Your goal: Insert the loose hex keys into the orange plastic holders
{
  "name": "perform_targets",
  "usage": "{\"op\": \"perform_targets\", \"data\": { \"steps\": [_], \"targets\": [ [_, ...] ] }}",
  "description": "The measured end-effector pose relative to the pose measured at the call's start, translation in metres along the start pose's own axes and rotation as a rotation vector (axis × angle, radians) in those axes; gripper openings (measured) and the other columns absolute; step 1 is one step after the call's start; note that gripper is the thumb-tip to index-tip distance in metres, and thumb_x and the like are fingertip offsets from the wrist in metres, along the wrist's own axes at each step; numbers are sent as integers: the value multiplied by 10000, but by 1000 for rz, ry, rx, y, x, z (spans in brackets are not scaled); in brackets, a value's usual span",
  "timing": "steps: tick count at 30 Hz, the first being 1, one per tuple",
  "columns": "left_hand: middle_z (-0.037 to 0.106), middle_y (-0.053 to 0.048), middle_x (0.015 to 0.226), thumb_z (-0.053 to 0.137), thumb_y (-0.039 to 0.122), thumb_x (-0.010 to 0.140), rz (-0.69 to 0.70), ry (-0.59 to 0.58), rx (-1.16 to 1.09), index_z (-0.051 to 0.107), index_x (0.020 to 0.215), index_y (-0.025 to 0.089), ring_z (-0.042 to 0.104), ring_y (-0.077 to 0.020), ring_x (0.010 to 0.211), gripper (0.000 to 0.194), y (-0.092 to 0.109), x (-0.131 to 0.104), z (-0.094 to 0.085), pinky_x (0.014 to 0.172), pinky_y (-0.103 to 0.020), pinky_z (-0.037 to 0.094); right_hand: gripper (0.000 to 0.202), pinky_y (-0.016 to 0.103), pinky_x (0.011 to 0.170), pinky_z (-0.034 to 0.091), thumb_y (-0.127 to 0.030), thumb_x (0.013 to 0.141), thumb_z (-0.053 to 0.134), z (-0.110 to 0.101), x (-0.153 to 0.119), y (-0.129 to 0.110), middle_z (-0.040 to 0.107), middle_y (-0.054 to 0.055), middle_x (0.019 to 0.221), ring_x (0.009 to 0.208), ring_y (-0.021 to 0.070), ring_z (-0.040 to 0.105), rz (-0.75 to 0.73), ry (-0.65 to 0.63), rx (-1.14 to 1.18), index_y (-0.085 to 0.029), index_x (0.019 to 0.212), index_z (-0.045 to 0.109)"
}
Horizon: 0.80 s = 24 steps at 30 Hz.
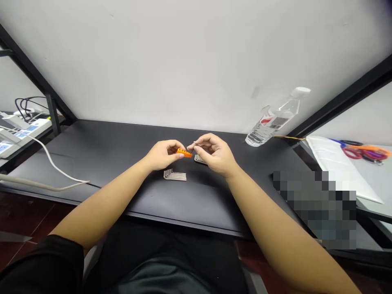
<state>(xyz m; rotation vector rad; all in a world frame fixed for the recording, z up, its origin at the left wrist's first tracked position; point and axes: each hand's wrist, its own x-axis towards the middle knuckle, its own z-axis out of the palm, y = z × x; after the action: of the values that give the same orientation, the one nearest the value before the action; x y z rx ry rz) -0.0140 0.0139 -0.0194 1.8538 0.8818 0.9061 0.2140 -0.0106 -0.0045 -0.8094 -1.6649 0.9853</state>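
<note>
Between the thumb and fingers of my left hand [163, 155] is an orange hex key holder [185, 153] with a row of holes along it. My right hand [216, 153] pinches a small, thin hex key [197, 143] close to the holder's right end. Whether the key's tip sits in a hole I cannot tell. Below my left hand, a row of silver L-shaped hex keys [175, 175] lies on the black table [134, 141]. Another group of hex keys [200, 159] lies beneath my right hand, partly hidden by its fingers.
A clear water bottle [272, 120] stands at the back right. Further right are a white padded envelope [339, 167] and several colourful scissors [364, 152]. A blurred-out dark object [315, 208] lies at the right. White cables [50, 159] and a power strip [27, 132] are on the left.
</note>
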Motion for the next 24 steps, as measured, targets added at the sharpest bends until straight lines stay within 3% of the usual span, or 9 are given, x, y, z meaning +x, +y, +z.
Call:
{"op": "perform_targets", "data": {
  "steps": [9,15,19,22,24],
  "targets": [
    [764,-93,1052,746,422,826,-4,4,-26,711,997,181,721,-214,932,298,1,0,0,898,-382,559,234,410,873,588,-415,883,738,-2,0,-2,773,55,1005,957,228,735,4,14,-38,-253,971,595],
    [760,-88,1022,751,442,815,-35,32,-18,714,1006,180,713,-205,902,327,3,-1,0,860,-361,562,210,420,855,572,-432,918,664,2,0,-7,761,69,1101,1032,271,709,-54,-3,-404,-265,1045,685],
    [760,-83,1007,748,426,818,-56,51,-14,713,1000,183,709,-200,891,307,2,0,-1,845,-356,557,279,414,941,528,-455,920,649,-9,4,-6,743,67,1148,1062,265,686,-94,95,-489,-260,1116,684],
    [759,-84,1021,739,417,828,-59,54,-5,711,998,183,706,-193,887,291,1,0,-2,845,-356,552,315,382,820,525,-528,923,609,-34,9,-1,744,63,932,864,234,678,62,125,-606,-224,939,690],
    [760,-82,1019,735,418,830,-66,52,7,711,1003,184,704,-189,881,292,1,0,-2,839,-354,551,374,359,708,498,-588,872,639,-54,12,4,728,52,834,761,221,647,255,3,-742,-218,865,697]
  ]
}}
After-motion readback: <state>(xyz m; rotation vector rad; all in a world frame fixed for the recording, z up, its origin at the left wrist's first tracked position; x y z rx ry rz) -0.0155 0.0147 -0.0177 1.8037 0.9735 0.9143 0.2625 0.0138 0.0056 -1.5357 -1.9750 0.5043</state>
